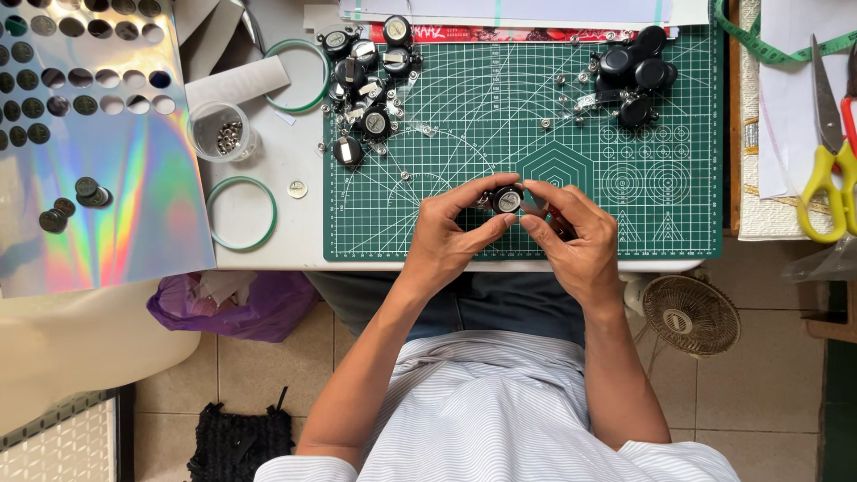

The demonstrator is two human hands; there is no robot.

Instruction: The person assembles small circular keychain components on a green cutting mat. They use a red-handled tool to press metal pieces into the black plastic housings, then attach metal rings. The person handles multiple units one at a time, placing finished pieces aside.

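Left hand (446, 234): fingers curled close, thumb and forefinger pinched on a small round black reel (508, 200) with a pale face, held just above the green cutting mat (500, 134) near its front edge.

Right hand (571, 234): fingers bent inward, fingertips (532, 189) touching the reel's right side; a red-handled item lies partly hidden under the palm, kind not discernible.

Table (286, 170): pale top, carrying the mat.

On the mat, rear left: heap of similar reels (366, 67) with metal clips. Rear right: cluster of plain black discs (636, 71).

Left of the mat: clear cup of metal bits (223, 132), two green rings (241, 212), holographic sheet (98, 152) with punched holes.

Far right: yellow-handled scissors (828, 170).
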